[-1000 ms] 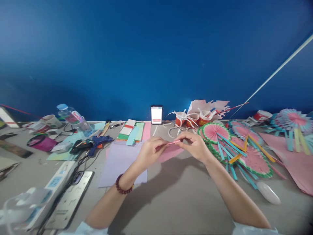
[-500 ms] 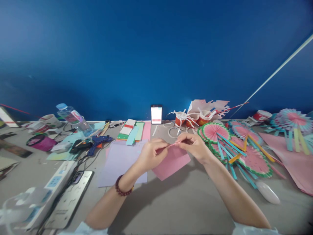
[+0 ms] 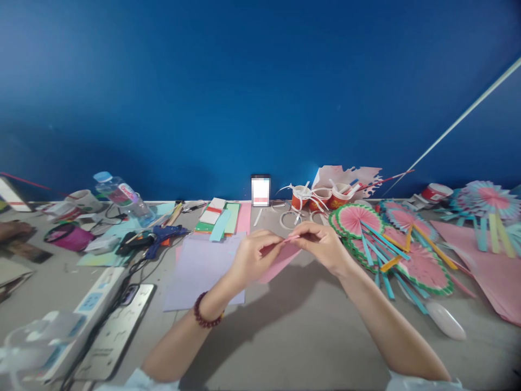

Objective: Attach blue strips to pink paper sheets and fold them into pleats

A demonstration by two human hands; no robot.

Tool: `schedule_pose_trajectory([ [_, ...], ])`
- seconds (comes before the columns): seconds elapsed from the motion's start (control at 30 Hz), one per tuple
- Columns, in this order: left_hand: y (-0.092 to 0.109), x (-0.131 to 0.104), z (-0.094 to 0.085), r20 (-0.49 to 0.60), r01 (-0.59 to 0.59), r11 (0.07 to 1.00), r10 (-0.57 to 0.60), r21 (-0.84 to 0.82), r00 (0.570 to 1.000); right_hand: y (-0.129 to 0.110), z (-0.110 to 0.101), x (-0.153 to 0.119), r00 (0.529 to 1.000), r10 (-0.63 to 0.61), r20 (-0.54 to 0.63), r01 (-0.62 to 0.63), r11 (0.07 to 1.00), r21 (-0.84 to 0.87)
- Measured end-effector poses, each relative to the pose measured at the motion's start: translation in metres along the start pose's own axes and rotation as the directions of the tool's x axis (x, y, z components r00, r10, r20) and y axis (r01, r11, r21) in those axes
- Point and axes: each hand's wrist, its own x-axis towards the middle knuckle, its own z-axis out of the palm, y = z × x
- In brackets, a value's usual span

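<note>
Both hands pinch a pink paper (image 3: 277, 265) along a narrow folded strip at its top edge, held above the grey table. My left hand (image 3: 257, 254), below a dark red bead bracelet, closes on the strip's left end. On the right end, the fingers of my right hand (image 3: 319, 244) are closed with thumb against fingertips. The rest of the sheet hangs down between the hands, partly hidden behind my left hand. Beneath and to the left lies a purple sheet (image 3: 199, 271) on the table.
Left: a power strip (image 3: 91, 309), phone (image 3: 116, 336), blue glue gun (image 3: 166, 234), tilted bottle (image 3: 122, 194) and another person's hand (image 3: 14, 231). Right: pleated fans (image 3: 425, 266), a white mouse (image 3: 445, 320) and pink sheets (image 3: 480, 271). Red cups (image 3: 321, 198) stand behind.
The pink sheet's hanging part has swung and now looks narrower. My hands have barely moved. Another person's hand has come into view at the far left.
</note>
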Motion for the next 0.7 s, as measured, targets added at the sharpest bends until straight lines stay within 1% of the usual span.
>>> schedule_pose_trajectory([
  [0.17,0.0048,0.001,-0.001,0.015,0.033,0.999,-0.033,-0.026,0.999,-0.0034,0.0011,-0.0013,1.0,0.019,-0.007,-0.019,1.0,-0.01],
  [0.3,0.0062,0.0006,-0.0011,0.012,0.014,1.0,-0.014,-0.004,1.0,-0.0041,0.0028,-0.0019,0.998,0.059,-0.02,-0.059,0.998,-0.005],
  [0.43,0.0048,-0.0006,0.0004,0.033,-0.003,1.0,0.002,0.021,0.999,-0.0026,0.0034,-0.0024,0.994,0.106,-0.022,-0.106,0.994,0.012],
  [0.63,0.0044,0.0002,0.0021,0.049,0.021,1.0,-0.021,0.006,0.999,-0.0036,0.0039,-0.0019,0.998,0.065,-0.013,-0.065,0.997,0.035],
  [0.7,0.0038,0.0001,0.0015,0.058,0.003,1.0,-0.004,0.016,0.998,-0.0029,0.0041,-0.0014,0.998,0.063,0.009,-0.064,0.998,0.022],
])
